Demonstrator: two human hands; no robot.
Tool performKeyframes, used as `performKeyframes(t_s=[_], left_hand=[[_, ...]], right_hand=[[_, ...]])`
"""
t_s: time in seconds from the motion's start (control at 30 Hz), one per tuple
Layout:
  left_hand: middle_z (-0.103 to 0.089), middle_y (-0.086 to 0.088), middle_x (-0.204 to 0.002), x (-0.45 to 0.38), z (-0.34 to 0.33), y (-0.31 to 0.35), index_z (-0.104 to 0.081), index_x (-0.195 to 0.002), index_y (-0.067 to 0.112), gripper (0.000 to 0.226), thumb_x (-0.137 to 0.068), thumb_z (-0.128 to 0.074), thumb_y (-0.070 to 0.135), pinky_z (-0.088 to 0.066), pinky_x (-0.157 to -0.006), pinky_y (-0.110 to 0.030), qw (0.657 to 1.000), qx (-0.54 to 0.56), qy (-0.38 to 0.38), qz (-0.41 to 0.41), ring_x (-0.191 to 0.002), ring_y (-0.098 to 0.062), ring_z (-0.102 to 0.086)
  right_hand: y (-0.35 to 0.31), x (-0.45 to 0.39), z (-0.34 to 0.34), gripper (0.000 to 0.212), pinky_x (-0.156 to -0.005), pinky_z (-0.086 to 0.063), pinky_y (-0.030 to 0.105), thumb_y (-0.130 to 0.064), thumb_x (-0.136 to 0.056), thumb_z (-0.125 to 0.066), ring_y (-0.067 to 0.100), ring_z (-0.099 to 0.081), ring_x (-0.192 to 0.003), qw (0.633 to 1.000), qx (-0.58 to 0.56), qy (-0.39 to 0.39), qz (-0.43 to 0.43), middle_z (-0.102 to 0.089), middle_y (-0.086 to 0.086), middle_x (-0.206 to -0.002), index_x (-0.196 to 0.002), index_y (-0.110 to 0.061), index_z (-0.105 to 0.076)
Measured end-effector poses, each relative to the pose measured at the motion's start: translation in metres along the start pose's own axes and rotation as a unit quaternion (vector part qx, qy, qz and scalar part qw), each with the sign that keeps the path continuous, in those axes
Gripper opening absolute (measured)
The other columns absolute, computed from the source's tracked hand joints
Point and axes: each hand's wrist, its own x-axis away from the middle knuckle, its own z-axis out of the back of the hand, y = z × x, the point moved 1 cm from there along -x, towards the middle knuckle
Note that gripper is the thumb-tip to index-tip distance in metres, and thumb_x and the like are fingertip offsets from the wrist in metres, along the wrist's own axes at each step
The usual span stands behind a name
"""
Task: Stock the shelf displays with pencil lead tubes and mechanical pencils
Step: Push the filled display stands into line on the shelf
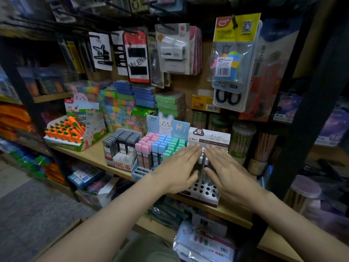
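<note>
Both the left hand (176,167) and right hand (225,171), fingers spread flat, flank the upright mechanical pencils (203,161) standing between them in the white display box (205,195).

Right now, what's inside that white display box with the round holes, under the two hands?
A few mechanical pencils with white caps stand in the white holed display box; its front holes are empty. The left hand and right hand cover the rest.

Two hands (177,167), four display boxes (207,195), one wooden shelf (90,154).
</note>
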Motion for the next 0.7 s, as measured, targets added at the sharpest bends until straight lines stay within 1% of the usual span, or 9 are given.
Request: performKeyframes(t_s=[0.07, 0.17, 0.23, 0.3, 0.33, 0.4, 0.5, 0.6, 0.7], left_hand=[[-0.007, -0.009, -0.163, 0.001, -0.001, 0.0, -0.012, -0.155, 0.009, 0.066, -0.1, -0.037, 0.035, 0.007, -0.119, -0.024, 1.0, -0.002, -0.007, 0.005, -0.15, -0.015, -0.003], [-0.007, -0.003, -0.163, 0.004, 0.003, -0.001, -0.014, -0.155, 0.013, 0.064, -0.1, -0.038, 0.034, 0.007, -0.12, -0.027, 1.0, 0.028, 0.008, 0.006, -0.149, -0.012, -0.001], [-0.01, 0.002, -0.163, 0.012, 0.009, -0.011, -0.019, -0.154, 0.018, 0.06, -0.099, -0.04, 0.033, 0.004, -0.12, -0.028, 0.997, 0.055, 0.062, 0.007, -0.149, -0.009, -0.002], [-0.018, 0.006, -0.161, 0.03, 0.017, -0.032, -0.031, -0.15, 0.022, 0.052, -0.099, -0.042, 0.03, -0.006, -0.121, -0.03, 0.99, 0.059, 0.129, 0.028, -0.148, -0.01, -0.01], [-0.021, 0.006, -0.16, 0.042, 0.021, -0.046, -0.035, -0.147, 0.022, 0.049, -0.099, -0.044, 0.029, -0.012, -0.12, -0.03, 0.986, 0.058, 0.152, 0.046, -0.147, -0.01, -0.014], [-0.021, 0.007, -0.159, 0.073, 0.025, -0.078, -0.036, -0.146, 0.022, 0.048, -0.099, -0.046, 0.026, -0.02, -0.118, -0.03, 0.98, 0.051, 0.169, 0.095, -0.146, -0.011, -0.017], [-0.012, 0.008, -0.161, 0.121, 0.026, -0.127, -0.028, -0.15, 0.022, 0.054, -0.1, -0.046, 0.03, -0.023, -0.118, -0.031, 0.969, 0.041, 0.144, 0.198, -0.147, -0.011, -0.014], [0.0, 0.008, -0.162, 0.154, 0.02, -0.165, -0.013, -0.154, 0.022, 0.063, -0.1, -0.042, 0.039, -0.011, -0.118, -0.027, 0.951, 0.04, 0.108, 0.285, -0.147, -0.009, -0.003], [0.009, 0.006, -0.162, 0.158, 0.016, -0.189, -0.003, -0.155, 0.021, 0.07, -0.1, -0.039, 0.044, 0.002, -0.116, -0.023, 0.949, 0.038, 0.073, 0.304, -0.147, -0.007, 0.008]], right_hand=[[0.0, 0.001, 0.0, 0.061, -0.117, 0.013, 0.018, -0.042, -0.104, -0.027, 0.01, -0.003, -0.151, 1.0, 0.005, -0.016, 0.001, -0.011, 0.001, -0.163, -0.156, -0.013, -0.013], [-0.005, -0.007, 0.013, 0.056, -0.121, -0.007, 0.023, -0.039, -0.103, -0.033, 0.014, -0.024, -0.147, 1.0, -0.022, 0.002, -0.004, -0.032, 0.005, -0.157, -0.151, -0.011, -0.031], [-0.013, -0.018, 0.024, 0.05, -0.118, -0.019, 0.023, -0.034, -0.102, -0.039, 0.018, -0.04, -0.139, 0.996, -0.064, 0.058, -0.028, -0.047, 0.007, -0.148, -0.145, -0.009, -0.044], [-0.027, -0.035, 0.03, 0.044, -0.113, -0.019, 0.018, -0.028, -0.102, -0.044, 0.019, -0.044, -0.135, 0.988, -0.114, 0.096, -0.042, -0.051, 0.006, -0.144, -0.142, -0.01, -0.048], [-0.036, -0.046, 0.03, 0.044, -0.111, -0.016, 0.014, -0.028, -0.102, -0.044, 0.018, -0.042, -0.135, 0.987, -0.127, 0.092, -0.032, -0.05, 0.005, -0.145, -0.142, -0.011, -0.048], [-0.056, -0.072, 0.025, 0.047, -0.112, -0.011, 0.012, -0.031, -0.103, -0.039, 0.015, -0.035, -0.14, 0.989, -0.137, 0.048, 0.014, -0.044, 0.003, -0.15, -0.146, -0.013, -0.043], [-0.088, -0.113, 0.018, 0.054, -0.113, -0.003, 0.012, -0.037, -0.104, -0.033, 0.012, -0.02, -0.147, 0.987, -0.148, -0.018, 0.062, -0.027, 0.001, -0.159, -0.153, -0.015, -0.028], [-0.119, -0.153, 0.007, 0.061, -0.117, -0.003, 0.021, -0.044, -0.104, -0.028, 0.017, -0.012, -0.15, 0.988, -0.117, -0.072, 0.077, -0.014, 0.005, -0.163, -0.156, -0.013, -0.017], [-0.145, -0.188, -0.009, 0.066, -0.123, -0.007, 0.035, -0.047, -0.104, -0.023, 0.023, -0.008, -0.151, 0.986, -0.049, -0.142, 0.071, -0.01, 0.012, -0.163, -0.155, -0.005, -0.013]])
